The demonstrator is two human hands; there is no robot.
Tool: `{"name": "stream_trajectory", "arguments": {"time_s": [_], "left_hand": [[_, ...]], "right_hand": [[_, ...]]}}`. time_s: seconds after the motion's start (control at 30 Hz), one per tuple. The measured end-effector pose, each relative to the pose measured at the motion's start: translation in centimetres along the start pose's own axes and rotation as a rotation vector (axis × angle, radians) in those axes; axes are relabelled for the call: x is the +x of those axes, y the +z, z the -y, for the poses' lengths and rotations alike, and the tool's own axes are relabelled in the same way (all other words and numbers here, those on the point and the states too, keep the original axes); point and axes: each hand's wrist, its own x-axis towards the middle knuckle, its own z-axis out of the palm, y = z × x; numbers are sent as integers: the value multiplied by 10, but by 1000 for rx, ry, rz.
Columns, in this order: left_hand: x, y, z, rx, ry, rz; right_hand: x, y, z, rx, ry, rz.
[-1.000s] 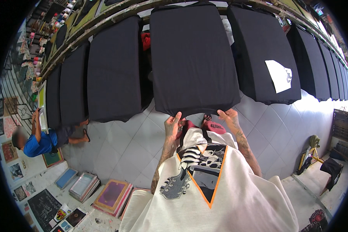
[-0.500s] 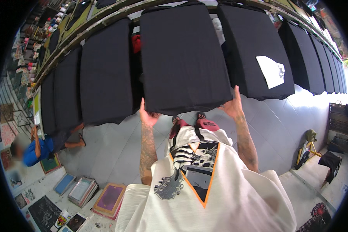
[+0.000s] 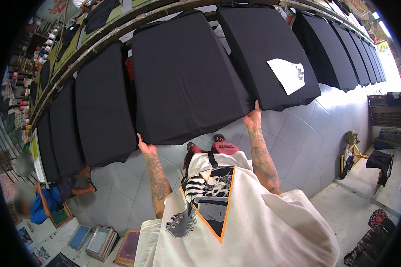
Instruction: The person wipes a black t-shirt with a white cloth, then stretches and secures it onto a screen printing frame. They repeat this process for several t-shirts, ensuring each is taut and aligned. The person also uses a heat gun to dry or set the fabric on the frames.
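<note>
A black cloth (image 3: 182, 75), which looks like a shirt, lies stretched over a flat sloping board in front of me, its hem at the near edge. My left hand (image 3: 147, 147) grips the hem's near left corner, thumb on top and the other fingers mostly hidden below. At the near right corner, my right hand (image 3: 253, 117) holds the same hem, thumb pointing up along the edge. Faint creases run down the middle of the cloth. On the black-covered board (image 3: 254, 40) just right of it lies a white piece (image 3: 284, 76) with a grey printed figure.
More black-covered boards (image 3: 101, 102) line up on both sides along a rail (image 3: 71, 75). A person in a blue top (image 3: 53, 200) works at the far left beside a framed screen (image 3: 38, 155). Stacked frames (image 3: 101, 242) sit lower left; a yellow-legged stand (image 3: 354, 151) is at right.
My view has shifted, so the boards appear further left. Both hands have closed at the near corners of the cloth, where the fingers were more spread before. Creases now show in it.
</note>
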Motion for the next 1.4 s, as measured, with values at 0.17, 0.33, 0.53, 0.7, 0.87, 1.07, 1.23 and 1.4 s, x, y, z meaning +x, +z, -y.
{"name": "stream_trajectory", "arguments": {"time_s": [0.17, 0.33, 0.53, 0.7, 0.87, 1.07, 1.23, 1.4], "left_hand": [[-10, 11, 10, -74, -36, 32], [-17, 20, 15, -23, -3, -7], [-17, 11, 13, -107, -10, 19], [-11, 8, 15, -170, 58, -41], [2, -1, 24, -266, 33, 28], [15, -8, 27, -201, 79, -123], [52, -72, 24, 105, 298, -82], [68, -64, 50, 143, 221, -66]], "right_hand": [[-10, 2, 8, 30, 75, 58], [-11, -2, 9, 32, 79, 102], [-7, 0, 12, -121, 72, 134], [-6, -8, 15, -155, 140, 125], [9, -22, 23, -125, 148, 124], [13, -22, 19, -60, 151, 57], [5, -5, 5, -106, 236, 104], [-9, -8, 13, -122, 141, -12]]}}
